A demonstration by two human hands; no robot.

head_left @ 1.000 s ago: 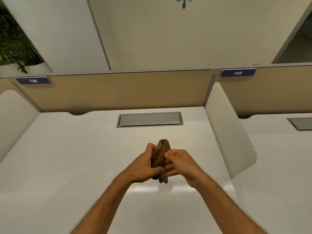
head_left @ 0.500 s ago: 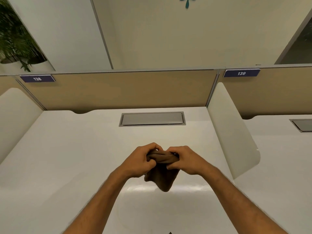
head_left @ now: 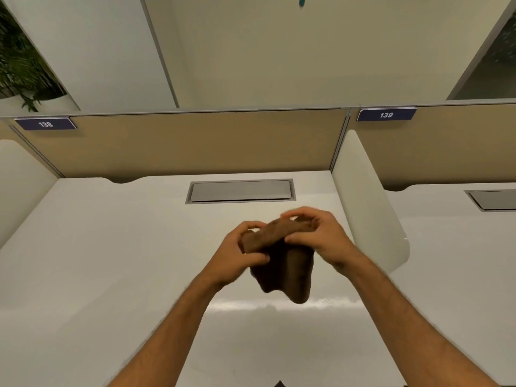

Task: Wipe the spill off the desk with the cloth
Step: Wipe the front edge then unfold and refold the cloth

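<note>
I hold the brown cloth (head_left: 282,258) in the air above the middle of the white bench (head_left: 111,261), clear of its surface. My left hand (head_left: 237,255) pinches its left end between thumb and fingers (head_left: 252,226); my right hand (head_left: 321,236) pinches the right end. The rest hangs down between them. Labels 138 (head_left: 45,124) and 139 (head_left: 386,115) sit on the partition (head_left: 195,143) along the far edge.

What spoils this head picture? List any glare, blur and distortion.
Head view: a bright glare band crosses the desk just below the cloth; motion blur softens the right hand more than the left hand; wide-angle distortion bends the partition and wall lines.
</note>
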